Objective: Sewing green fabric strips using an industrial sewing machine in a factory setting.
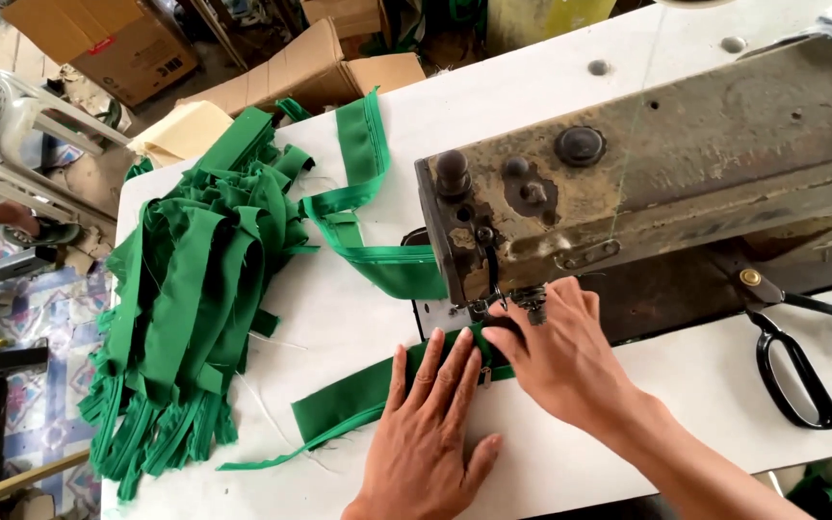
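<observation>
Brown cardboard boxes [108,43] sit far left-behind the worn grey sewing machine [647,183]; contents not visible. Heaped green fabric strips [195,289] lie left of the machine. Left hand [430,433] lies flat, fingers spread, on the green fabric strip with zipper [358,400] under the needle. Right hand [556,356] pinches it there. Black-handled scissors [801,347] lie right of the needle.

- The left hand [426,438] is bare. It has no glove and no ring that can be seen.
- The right hand [556,351] is bare too, with no glove on it.
- The nails on both hands are short and plain, with no paint.
- The right wrist and forearm are bare. No sleeve, watch or band shows on them.
- The left wrist is cut off by the bottom edge of the picture, so only the hand shows.
</observation>
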